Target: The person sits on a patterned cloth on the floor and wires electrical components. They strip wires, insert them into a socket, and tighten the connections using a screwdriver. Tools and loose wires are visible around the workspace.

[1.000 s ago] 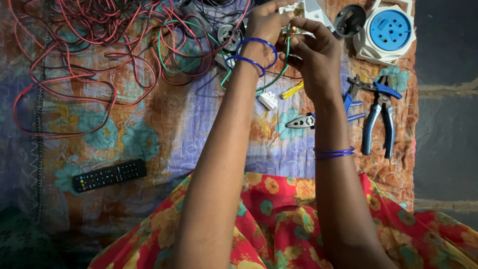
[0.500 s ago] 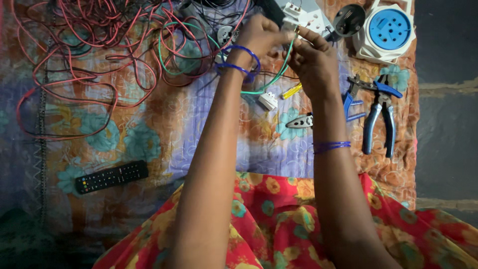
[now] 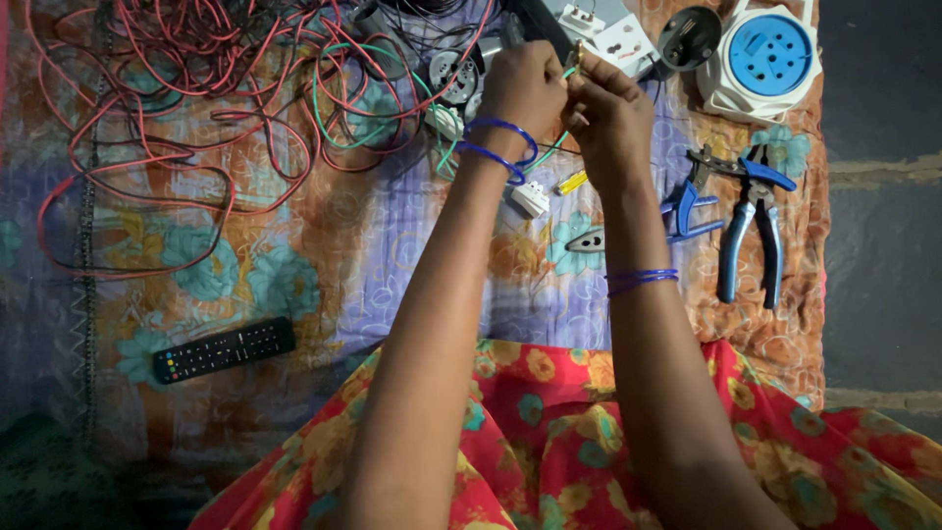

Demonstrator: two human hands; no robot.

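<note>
Working w/ both hands raised over a patterned cloth spread on the floor (image 3: 883, 245). Our left hand (image 3: 525, 88) and right hand (image 3: 608, 108) meet fingertip to fingertip, both pinched shut on a green wire (image 3: 545, 152) and a small brass-coloured bit (image 3: 577, 54) at its end; which hand grips which part we cannot tell, fingers overlap. The green wire trails down from the hands, past the blue bangles (image 3: 496, 147) on the left wrist, toward the cloth.

Around us: big tangle of red wires (image 3: 147, 128) upper left, w/ more green strands mixed in. A white switch plate (image 3: 613, 34) lies just beyond the hands, a black round cap (image 3: 689, 37) beside it, then a round white-and-blue socket box (image 3: 760, 59) far right. Blue-handled pliers (image 3: 751, 221) and a smaller blue-handled cutter (image 3: 687, 201) rest to the right, untouched. Small white connector (image 3: 530, 198) and a yellow piece (image 3: 572, 183) sit below the hands. Black remote (image 3: 224, 349) lower left, well apart.

Progress, as we judge it: early to mid. Wire end is being fitted or twisted at the brass bit; the plate and socket box lie apart, not joined to anything visible. Most of the wire is loose, unsorted. Whether the end is already stripped: too small to tell.
</note>
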